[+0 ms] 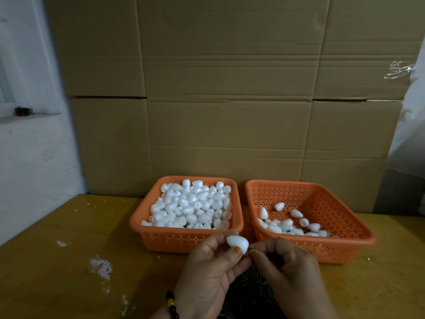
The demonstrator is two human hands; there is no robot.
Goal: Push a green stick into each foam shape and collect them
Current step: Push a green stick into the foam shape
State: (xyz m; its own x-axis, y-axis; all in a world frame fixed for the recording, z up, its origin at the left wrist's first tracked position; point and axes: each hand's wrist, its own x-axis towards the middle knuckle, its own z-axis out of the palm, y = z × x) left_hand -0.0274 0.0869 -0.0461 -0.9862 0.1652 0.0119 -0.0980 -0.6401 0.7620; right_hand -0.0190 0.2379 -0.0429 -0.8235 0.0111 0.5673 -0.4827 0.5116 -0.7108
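Note:
My left hand [207, 275] holds a white egg-shaped foam shape [237, 244] between thumb and fingers, just in front of the baskets. My right hand [285, 270] pinches a short green stick [249, 250] whose tip meets the foam's right end; most of the stick is hidden by the fingers. A pile of green sticks [250, 293] lies on the table under both hands. The left orange basket [190, 238] is full of plain foam shapes [193, 203]. The right orange basket [345, 247] holds several foam shapes with sticks [289, 224].
The yellow wooden table [69, 261] carries white paint marks at the left. A tall wall of cardboard [230, 100] stands right behind the baskets. A white wall [30, 157] is at the left, and a beaded bracelet [172, 305] is on my left wrist.

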